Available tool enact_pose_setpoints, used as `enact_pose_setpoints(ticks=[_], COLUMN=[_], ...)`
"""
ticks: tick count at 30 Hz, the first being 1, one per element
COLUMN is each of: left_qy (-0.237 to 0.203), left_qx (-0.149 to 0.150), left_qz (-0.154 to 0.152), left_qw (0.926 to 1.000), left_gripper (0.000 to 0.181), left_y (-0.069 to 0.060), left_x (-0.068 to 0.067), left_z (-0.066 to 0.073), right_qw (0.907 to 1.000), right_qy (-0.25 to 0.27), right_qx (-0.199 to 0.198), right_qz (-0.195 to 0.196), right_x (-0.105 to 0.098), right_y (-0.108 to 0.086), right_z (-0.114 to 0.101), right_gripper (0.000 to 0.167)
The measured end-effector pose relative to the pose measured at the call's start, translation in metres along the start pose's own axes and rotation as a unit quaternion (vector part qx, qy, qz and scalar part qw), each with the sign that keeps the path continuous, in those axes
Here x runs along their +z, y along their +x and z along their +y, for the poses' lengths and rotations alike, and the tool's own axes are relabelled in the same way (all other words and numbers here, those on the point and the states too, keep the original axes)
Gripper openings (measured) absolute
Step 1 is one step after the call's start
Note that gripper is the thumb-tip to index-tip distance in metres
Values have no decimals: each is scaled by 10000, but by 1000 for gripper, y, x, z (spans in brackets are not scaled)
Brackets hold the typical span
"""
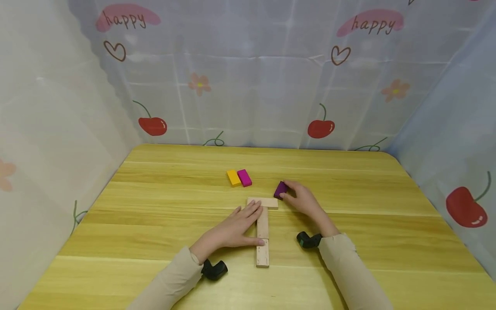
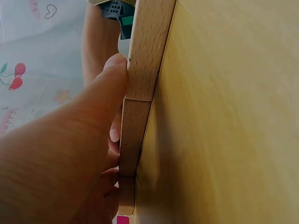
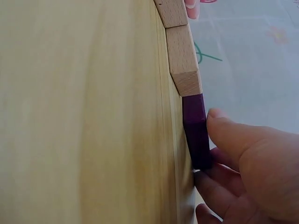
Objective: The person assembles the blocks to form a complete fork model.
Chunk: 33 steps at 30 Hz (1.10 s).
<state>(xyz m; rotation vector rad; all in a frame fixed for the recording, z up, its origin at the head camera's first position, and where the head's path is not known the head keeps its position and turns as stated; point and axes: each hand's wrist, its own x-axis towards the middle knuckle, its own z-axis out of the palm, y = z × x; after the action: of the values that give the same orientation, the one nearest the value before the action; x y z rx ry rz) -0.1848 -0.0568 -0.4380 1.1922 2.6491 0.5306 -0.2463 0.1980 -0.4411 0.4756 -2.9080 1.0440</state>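
Sleeves (image 1: 170,280) lead to left grip (image 1: 233,229) outspread on planks (image 1: 263,224), right grip (image 1: 304,200) pinching purple block (image 1: 279,189), curtain (image 1: 248,99) behind reading "happy".

We wear long, plain beige sleeves, the left sleeve (image 1: 170,277) and right sleeve (image 1: 353,271) both creased; beyond them our left hand (image 1: 235,229) and right hand (image 1: 305,201) are bare. At each wrist sits an angled black device, left device (image 1: 215,271) and right device (image 1: 308,240), the latter with a green patch (image 2: 128,20) and small square openings (image 2: 112,9).
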Motion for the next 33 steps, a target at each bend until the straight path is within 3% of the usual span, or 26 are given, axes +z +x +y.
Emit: enact_pose_setpoints(ticks=[11,24,33], left_qy=[-89,-152,-146], left_qx=[10,29,41], left_qz=[-3,-66,-80], left_qw=[10000,9999,9999], left_gripper=[94,94,93], left_y=[-1,1,0], left_x=[1,0,0], left_z=[-1,-1,0], right_qw=[9992,9988,9984], right_qy=[-80,162,188], right_qx=[-321,-385,-368], right_qz=[-210,-244,-375], right_x=[1,-1,-2], right_y=[4,3,-2], right_z=[-1,-2,-12], right_gripper=[50,47,60])
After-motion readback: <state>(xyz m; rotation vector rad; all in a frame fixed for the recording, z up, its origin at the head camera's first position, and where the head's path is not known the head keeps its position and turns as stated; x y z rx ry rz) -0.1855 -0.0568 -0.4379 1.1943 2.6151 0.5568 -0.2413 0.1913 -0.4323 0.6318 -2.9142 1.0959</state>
